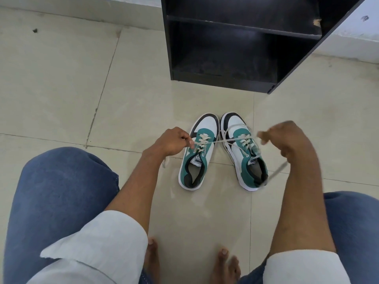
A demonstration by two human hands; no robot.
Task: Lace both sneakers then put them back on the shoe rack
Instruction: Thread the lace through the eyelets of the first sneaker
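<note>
Two sneakers stand side by side on the tiled floor (61,83), toes pointing away from the person and toward the shoe rack (242,48). The left sneaker (198,152) is white, green and black, with cream lacing crossed over its upper eyelets; the right sneaker (244,152) matches it, its toe just beside the other's toe, heels angled slightly apart. A cream lace (221,141) runs taut across the gap between the shoes, from the left sneaker's eyelets over the right sneaker. The left hand (172,143) sits low over the outer side of the left sneaker, knuckles up, fingers curled with thumb and fingertips pinching the lace close to the eyelets; a loose lace end shows below that wrist, near the floor. The right hand (287,138) is raised above and just outside the right sneaker, blurred, fingers clenched around the far end of the lace; a further length of lace trails from under the fist down past the right shoe's heel. Which shoe that trailing length belongs to cannot be told. Both forearms reach forward from white rolled sleeves (98,238), elbows bent, between knees in blue jeans (57,191). Bare toes (225,261) rest on the tiles at the bottom of the view. The rack is black, open-fronted, its lower compartment dark, standing on the floor well beyond the shoes against a pale wall.
</note>
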